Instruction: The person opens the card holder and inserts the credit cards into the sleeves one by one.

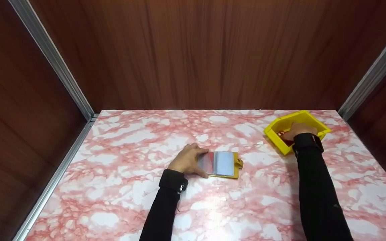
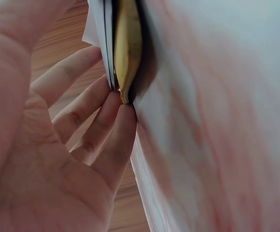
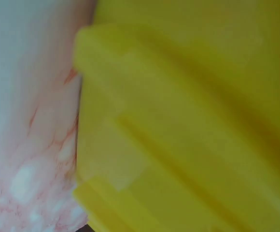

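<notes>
My left hand [image 1: 188, 161] holds the open card holder [image 1: 220, 164] flat on the marble table [image 1: 139, 187]. The thumb and fingers curl round its near-left edge, and the left wrist view shows my fingertips [image 2: 123, 113] pinching the yellow cover and the clear sleeves. The holder lies just right of that hand, with its snap tab pointing away towards my other arm.

My right hand [image 1: 298, 130] is down inside the yellow bin [image 1: 276, 139], well off to the right and a little further from me. Something red lies in the bin by my fingers, but I cannot tell whether they have closed on it; the right wrist view shows only the bin's wall.

I judge this to be the picking-up step. The next move calls for a clean pinch on one card, then carrying it across to the held-open sleeves.
</notes>
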Action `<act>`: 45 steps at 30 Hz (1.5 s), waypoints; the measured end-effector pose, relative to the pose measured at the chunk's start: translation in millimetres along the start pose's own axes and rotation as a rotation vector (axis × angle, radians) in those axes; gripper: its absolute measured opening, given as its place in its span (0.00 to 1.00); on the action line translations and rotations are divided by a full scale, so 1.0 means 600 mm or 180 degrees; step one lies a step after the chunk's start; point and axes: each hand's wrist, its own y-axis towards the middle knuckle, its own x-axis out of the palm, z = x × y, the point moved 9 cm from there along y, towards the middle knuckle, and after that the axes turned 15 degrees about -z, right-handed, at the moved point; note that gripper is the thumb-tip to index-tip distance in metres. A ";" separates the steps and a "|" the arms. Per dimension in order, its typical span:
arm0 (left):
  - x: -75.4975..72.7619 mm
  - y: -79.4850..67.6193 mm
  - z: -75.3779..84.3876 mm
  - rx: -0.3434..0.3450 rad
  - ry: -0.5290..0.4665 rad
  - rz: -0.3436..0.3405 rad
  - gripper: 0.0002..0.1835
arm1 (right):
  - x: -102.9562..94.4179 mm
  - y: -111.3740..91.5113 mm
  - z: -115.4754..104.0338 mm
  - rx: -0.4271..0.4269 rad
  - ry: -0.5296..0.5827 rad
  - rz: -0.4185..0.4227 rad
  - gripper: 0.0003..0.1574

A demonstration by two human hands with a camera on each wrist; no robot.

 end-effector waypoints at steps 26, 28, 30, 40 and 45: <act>0.009 -0.003 0.005 0.0055 0.0095 -0.0145 0.57 | -0.029 -0.010 0.004 -0.0685 0.0778 0.1074 0.25; 0.010 -0.003 0.006 0.0058 0.0100 -0.0142 0.57 | -0.034 -0.013 0.008 -0.0737 0.0853 0.1238 0.23; 0.010 -0.003 0.007 0.0075 0.0087 -0.0153 0.57 | -0.039 -0.018 0.012 -0.0763 0.0926 0.1421 0.21; 0.008 -0.003 0.007 0.0081 0.0099 -0.0126 0.57 | -0.052 -0.045 0.032 -0.0495 0.1091 0.2185 0.21; 0.009 -0.003 0.005 0.0076 0.0118 -0.0154 0.57 | -0.055 -0.064 0.053 -0.0566 0.1841 0.2535 0.23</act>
